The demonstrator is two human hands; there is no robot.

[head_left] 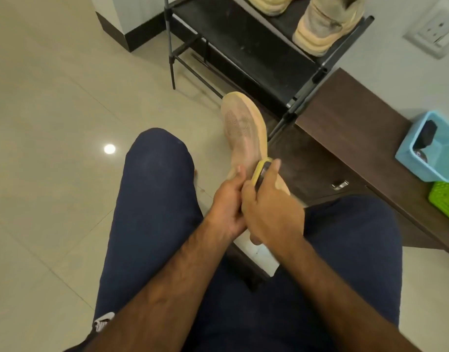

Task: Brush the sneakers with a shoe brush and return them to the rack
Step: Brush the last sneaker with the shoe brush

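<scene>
Above my lap, my left hand (228, 207) grips the tan sneaker (243, 128) by its heel, sole up; my right hand (271, 209) fingers clasp the yellow brush (259, 171) against it, near the rack (243, 49).

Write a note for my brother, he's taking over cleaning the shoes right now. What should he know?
Left hand: grips the sneaker near its heel, sole facing up.
Right hand: holds the yellow brush against the sneaker's side.
Two other sneakers sit on the rack.
Done: brushing under way; how far, I cannot tell.
Left: finish this sneaker, put it on the rack.
</scene>
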